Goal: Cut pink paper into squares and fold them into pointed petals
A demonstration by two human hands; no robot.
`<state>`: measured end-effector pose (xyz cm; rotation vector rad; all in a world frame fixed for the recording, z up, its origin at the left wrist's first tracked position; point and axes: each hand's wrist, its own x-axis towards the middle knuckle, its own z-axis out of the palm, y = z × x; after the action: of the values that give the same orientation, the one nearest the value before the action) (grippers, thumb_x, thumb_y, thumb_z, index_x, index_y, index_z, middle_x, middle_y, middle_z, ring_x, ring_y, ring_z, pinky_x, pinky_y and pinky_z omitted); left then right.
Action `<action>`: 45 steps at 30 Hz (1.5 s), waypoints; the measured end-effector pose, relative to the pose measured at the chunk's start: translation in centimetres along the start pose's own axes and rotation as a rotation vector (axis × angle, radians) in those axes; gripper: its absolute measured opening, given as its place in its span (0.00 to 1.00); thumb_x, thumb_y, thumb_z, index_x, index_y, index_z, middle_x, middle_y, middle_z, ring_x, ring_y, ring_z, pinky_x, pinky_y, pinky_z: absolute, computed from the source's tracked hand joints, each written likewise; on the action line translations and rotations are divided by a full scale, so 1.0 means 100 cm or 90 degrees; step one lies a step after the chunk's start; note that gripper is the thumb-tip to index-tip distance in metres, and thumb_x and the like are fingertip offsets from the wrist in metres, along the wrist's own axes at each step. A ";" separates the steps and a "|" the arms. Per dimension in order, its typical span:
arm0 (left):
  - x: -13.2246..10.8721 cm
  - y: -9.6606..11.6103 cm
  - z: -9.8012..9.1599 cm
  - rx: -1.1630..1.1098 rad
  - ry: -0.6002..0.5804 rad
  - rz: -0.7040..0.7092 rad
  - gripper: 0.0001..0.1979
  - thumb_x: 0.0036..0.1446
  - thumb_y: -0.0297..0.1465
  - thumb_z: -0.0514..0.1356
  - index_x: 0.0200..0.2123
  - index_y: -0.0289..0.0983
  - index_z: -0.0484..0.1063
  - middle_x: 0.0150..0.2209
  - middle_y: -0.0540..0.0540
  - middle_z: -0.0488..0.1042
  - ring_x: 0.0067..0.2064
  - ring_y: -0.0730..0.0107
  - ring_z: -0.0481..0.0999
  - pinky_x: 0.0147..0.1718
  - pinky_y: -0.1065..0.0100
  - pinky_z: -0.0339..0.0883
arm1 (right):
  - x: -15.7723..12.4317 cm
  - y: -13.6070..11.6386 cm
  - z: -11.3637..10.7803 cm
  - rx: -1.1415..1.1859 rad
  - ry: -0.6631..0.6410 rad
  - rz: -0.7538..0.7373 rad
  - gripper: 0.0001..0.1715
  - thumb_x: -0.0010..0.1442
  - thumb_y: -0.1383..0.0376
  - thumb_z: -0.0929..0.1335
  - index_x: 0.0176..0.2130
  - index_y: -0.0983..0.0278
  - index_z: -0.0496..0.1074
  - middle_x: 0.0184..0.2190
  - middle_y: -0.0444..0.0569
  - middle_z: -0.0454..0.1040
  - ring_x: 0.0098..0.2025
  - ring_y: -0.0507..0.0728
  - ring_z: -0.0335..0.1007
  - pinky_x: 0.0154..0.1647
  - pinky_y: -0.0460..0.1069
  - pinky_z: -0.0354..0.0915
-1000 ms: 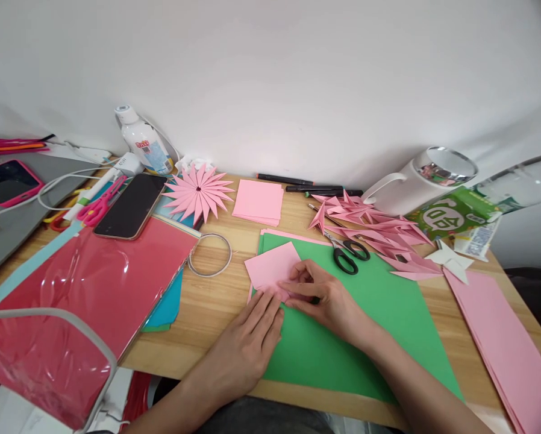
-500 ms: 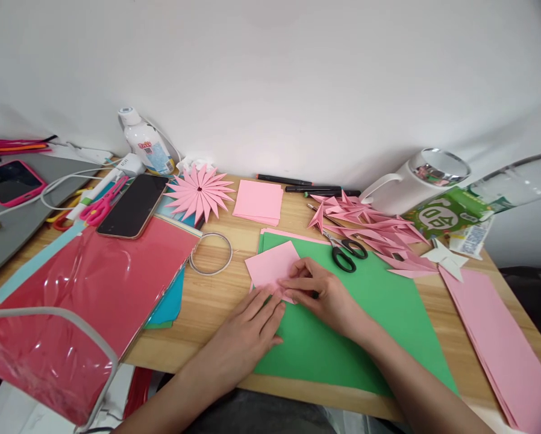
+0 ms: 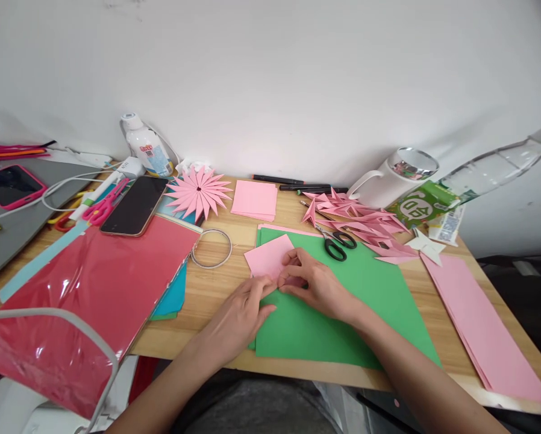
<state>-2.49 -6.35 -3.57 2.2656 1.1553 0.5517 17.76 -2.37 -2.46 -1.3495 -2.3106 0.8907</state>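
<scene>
Pink sheet (image 3: 268, 258): askew, just beyond your fingertips, over the green paper's (image 3: 343, 325) left edge
Left hand (image 3: 238, 310): loosely open, fingertips on its near edge
Right hand (image 3: 313, 282): curled, pinching its near right edge

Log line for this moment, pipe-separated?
left hand: fingers on pink sheet | right hand: fingertips at sheet's near side | partly beneath sheet: green paper | beyond right hand: black-handled scissors

There is room on the wood (image 3: 207, 289) between the round ring (image 3: 211, 266) and the left hand (image 3: 241, 310), but black scissors (image 3: 330, 235) and pointy pink papers (image 3: 361, 220) lie between the right hand (image 3: 318, 282) and the white cup (image 3: 376, 188).
</scene>
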 end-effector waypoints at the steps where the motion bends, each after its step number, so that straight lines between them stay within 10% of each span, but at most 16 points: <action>1: 0.000 0.000 0.001 -0.010 0.001 -0.010 0.17 0.62 0.29 0.52 0.53 0.37 0.54 0.51 0.40 0.71 0.54 0.65 0.70 0.49 0.61 0.69 | -0.001 -0.001 0.001 0.000 -0.004 0.014 0.04 0.56 0.69 0.69 0.33 0.61 0.74 0.44 0.48 0.63 0.35 0.50 0.69 0.39 0.48 0.66; 19: 0.010 0.004 0.010 0.314 0.027 0.203 0.15 0.64 0.29 0.48 0.50 0.28 0.64 0.48 0.37 0.72 0.52 0.57 0.70 0.49 0.58 0.66 | -0.026 -0.002 -0.002 -0.117 0.010 0.053 0.02 0.56 0.69 0.68 0.31 0.63 0.72 0.37 0.49 0.66 0.38 0.56 0.69 0.40 0.51 0.67; 28: 0.008 0.001 0.012 0.377 0.064 0.241 0.17 0.65 0.29 0.45 0.47 0.25 0.68 0.47 0.35 0.73 0.50 0.56 0.73 0.48 0.59 0.67 | -0.013 -0.016 0.007 -0.245 0.043 0.200 0.06 0.58 0.62 0.68 0.31 0.63 0.70 0.36 0.51 0.68 0.39 0.58 0.68 0.27 0.47 0.62; 45: -0.002 -0.022 -0.001 0.410 0.128 0.218 0.17 0.65 0.28 0.46 0.48 0.22 0.66 0.47 0.31 0.73 0.51 0.54 0.72 0.48 0.59 0.70 | -0.015 -0.019 0.008 -0.245 0.039 0.203 0.04 0.58 0.63 0.68 0.32 0.61 0.70 0.36 0.49 0.68 0.39 0.56 0.68 0.25 0.46 0.59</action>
<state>-4.03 -5.42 -4.88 3.0573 1.1623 0.6094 16.81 -4.60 -1.75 -1.9149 -2.3391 0.4864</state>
